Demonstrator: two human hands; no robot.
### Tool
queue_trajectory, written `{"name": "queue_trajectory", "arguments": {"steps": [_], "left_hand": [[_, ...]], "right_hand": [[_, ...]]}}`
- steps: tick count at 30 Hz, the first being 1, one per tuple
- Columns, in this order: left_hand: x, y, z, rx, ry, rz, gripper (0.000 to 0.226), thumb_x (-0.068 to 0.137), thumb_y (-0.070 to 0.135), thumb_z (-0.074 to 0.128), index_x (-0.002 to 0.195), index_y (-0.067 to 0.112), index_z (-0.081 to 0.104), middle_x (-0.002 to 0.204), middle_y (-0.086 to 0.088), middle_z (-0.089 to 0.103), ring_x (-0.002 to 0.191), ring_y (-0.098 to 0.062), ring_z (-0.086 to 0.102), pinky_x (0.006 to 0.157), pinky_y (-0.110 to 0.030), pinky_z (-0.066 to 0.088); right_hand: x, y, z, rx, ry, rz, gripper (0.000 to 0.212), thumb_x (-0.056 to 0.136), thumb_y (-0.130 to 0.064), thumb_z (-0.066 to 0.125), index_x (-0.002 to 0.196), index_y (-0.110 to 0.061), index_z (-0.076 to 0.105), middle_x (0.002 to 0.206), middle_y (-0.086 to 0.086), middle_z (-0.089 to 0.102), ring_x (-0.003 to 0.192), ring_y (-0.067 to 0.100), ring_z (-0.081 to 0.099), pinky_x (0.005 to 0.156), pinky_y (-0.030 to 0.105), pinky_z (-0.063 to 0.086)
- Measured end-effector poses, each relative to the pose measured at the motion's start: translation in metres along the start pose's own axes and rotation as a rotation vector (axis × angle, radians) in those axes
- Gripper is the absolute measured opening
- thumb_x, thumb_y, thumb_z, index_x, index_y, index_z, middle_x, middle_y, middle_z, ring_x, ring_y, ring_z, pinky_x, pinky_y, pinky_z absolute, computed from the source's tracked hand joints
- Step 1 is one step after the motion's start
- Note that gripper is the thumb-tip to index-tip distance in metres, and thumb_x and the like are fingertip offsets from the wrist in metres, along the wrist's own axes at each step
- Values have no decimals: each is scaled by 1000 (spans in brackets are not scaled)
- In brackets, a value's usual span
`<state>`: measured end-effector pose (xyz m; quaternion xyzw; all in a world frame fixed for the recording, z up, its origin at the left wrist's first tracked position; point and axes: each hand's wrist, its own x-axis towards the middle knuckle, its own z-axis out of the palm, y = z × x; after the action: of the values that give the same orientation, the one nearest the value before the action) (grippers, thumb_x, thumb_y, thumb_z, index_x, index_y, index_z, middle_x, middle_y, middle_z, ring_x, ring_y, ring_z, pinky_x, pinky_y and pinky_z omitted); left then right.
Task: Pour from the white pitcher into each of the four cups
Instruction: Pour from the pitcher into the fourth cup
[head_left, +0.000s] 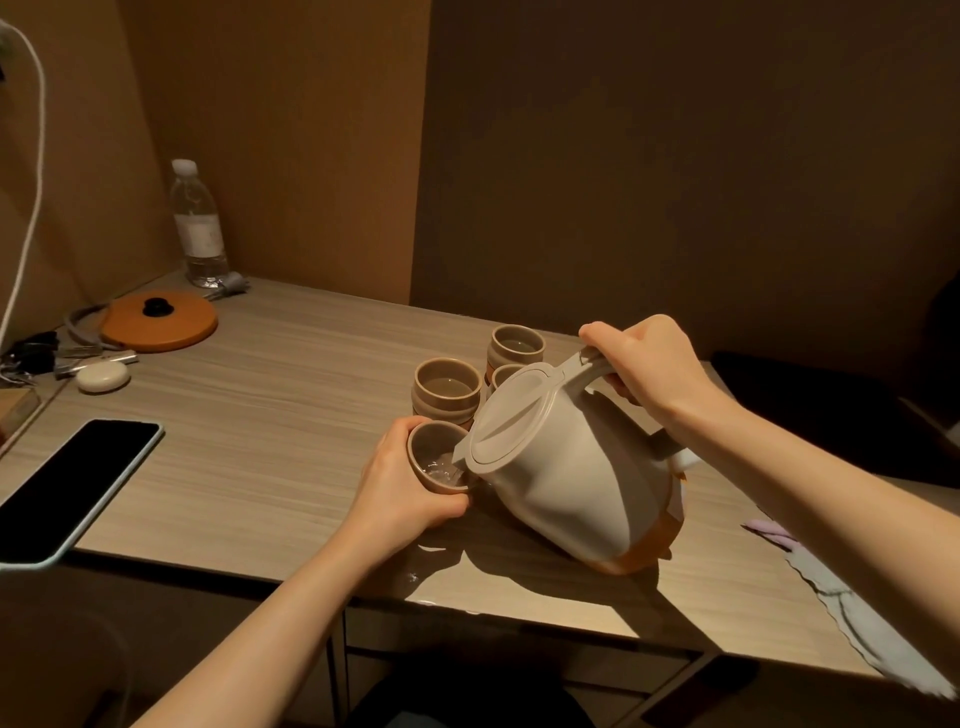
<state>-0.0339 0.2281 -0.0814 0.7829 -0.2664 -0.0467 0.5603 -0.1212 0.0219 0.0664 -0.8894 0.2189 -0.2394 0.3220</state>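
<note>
The white pitcher (563, 480) with an orange base is tilted left, its spout over the nearest beige cup (422, 448). Water is running into that cup. My right hand (652, 366) grips the pitcher's handle from above. My left hand (402, 491) wraps around the near cup and holds it against the spout. Behind it stand three more beige cups: one at the left (447, 387), one at the back (517, 345), and one (506, 374) mostly hidden by the pitcher's lid.
A dark phone (72, 486) lies at the left table edge. An orange lid (158, 322), a water bottle (200, 223), a small white case (103, 376) and clips sit at the back left. A cloth (852, 597) lies at the right. A few drops lie near the front edge.
</note>
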Motion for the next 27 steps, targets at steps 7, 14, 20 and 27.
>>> {"name": "queue_trajectory", "arguments": {"steps": [7,14,20,27], "left_hand": [[-1,3,1,-5,-6,1,78,47,23,89,110,42,46,111,15,60,105,-4,56,83,-20,47],[1,10,3,-20,9,-6,78,49,19,88,113,38,47,109,17,59,104,-3,56,82,-24,49],[1,10,6,-40,-8,-18,80,49,21,89,115,36,47,111,14,60,104,-5,57,82,-23,50],[-2,14,10,-80,-26,-6,74,46,22,87,107,41,49,107,15,63,100,-3,60,82,-24,52]], "right_hand": [[1,-7,-4,-50,-1,-20,54,86,-40,56,61,6,68,53,15,56,54,26,53,72,50,54],[5,-16,-11,-77,18,-24,51,80,-43,56,50,-1,64,46,8,52,52,24,51,74,51,54],[7,-18,-14,-99,-1,-29,62,68,-56,51,54,3,63,47,7,53,53,25,54,73,53,55],[7,-19,-20,-122,-5,-48,51,75,-48,54,36,-16,58,41,0,50,52,24,53,73,54,56]]}}
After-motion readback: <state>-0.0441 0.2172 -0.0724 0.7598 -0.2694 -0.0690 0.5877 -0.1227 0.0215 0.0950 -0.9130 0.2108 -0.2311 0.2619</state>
